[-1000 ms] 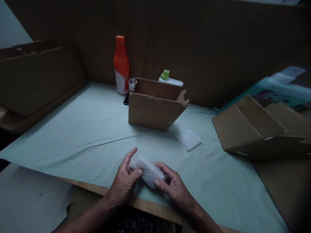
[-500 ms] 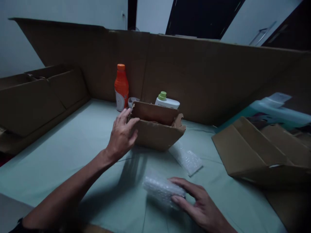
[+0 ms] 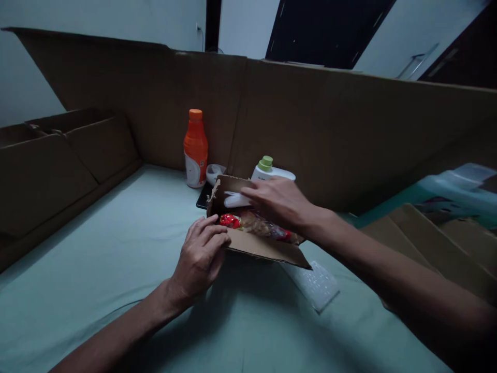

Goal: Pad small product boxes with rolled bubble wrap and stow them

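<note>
A small open cardboard box [image 3: 267, 247] stands in the middle, tilted so that its inside shows. My left hand [image 3: 204, 248] is closed on the box's front left edge, its fingers over the flap. Above the opening is my right hand [image 3: 277, 199], slightly blurred, closed on a piece of bubble wrap [image 3: 235, 200] that is partly inside the box. Below it in the box lies a clear plastic snack packet [image 3: 256, 225] with red ends and brownish contents. Another piece of bubble wrap [image 3: 316, 284] lies on the cloth by the box's right front corner.
Behind the box stand an orange bottle [image 3: 195, 147], a white roll [image 3: 215, 172] and a white bottle with a green cap [image 3: 266, 166]. A dark flat object [image 3: 202, 199] lies near them. Cardboard boxes flank both sides [image 3: 46, 171], and a tall cardboard wall [image 3: 330, 129] closes the back.
My right hand has carried the bubble wrap from the front up to the box opening. My left hand has closed on the box, which is now tilted towards me, showing the packet inside.
</note>
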`<state>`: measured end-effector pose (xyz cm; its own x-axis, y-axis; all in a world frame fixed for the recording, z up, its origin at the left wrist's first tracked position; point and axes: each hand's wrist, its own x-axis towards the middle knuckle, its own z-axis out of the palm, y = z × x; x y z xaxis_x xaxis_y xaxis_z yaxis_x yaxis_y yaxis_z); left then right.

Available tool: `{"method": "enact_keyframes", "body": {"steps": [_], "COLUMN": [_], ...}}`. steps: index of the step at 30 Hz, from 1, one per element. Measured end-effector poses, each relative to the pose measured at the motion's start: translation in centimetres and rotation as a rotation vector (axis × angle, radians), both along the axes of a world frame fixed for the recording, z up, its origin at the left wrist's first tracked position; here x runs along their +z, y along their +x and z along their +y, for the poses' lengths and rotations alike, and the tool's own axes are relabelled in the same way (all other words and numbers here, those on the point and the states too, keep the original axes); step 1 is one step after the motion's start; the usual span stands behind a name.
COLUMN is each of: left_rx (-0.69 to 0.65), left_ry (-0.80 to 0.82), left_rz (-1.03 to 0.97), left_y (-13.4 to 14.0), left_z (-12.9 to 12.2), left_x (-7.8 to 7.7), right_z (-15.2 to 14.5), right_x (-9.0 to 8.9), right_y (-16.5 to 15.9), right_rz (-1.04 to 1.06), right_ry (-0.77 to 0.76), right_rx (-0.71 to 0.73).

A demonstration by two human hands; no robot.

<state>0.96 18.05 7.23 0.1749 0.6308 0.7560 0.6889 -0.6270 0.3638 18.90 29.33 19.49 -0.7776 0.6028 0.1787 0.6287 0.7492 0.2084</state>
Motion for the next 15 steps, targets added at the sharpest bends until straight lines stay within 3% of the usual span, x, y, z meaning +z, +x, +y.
{"method": "enact_keyframes", "body": {"steps": [4,7,10,12,15], "left_rx": [-0.002,-0.007,0.002,0.042,0.109], "left_ry": [-0.024,-0.042,-0.019,-0.006,-0.068], "left_rz": [-0.006,-0.003,-0.027,-0.098,-0.258], "left_y": [-0.1,-0.1,-0.2,-0.5,-1.4], "left_z": [0.0,0.2,0.0,-0.2,-0.3], "left_x": [-0.1,0.0,0.3,0.2,-0.6], "right_z": [3.5,4.6,4.2,2.5,-1.9], "right_x": [-3.4,-4.3,-3.0,-1.6,-0.5], "right_y": [-6.1,-7.6,-5.1,-1.6,5.0], "right_rz": [-0.157,-0.169,-0.074,0.14,0.61], "right_ry": [-0.234,-0.304,-0.353,-0.352,-0.206], "right_rx": [0.123,0.119,0.171,0.177,-0.063]}}
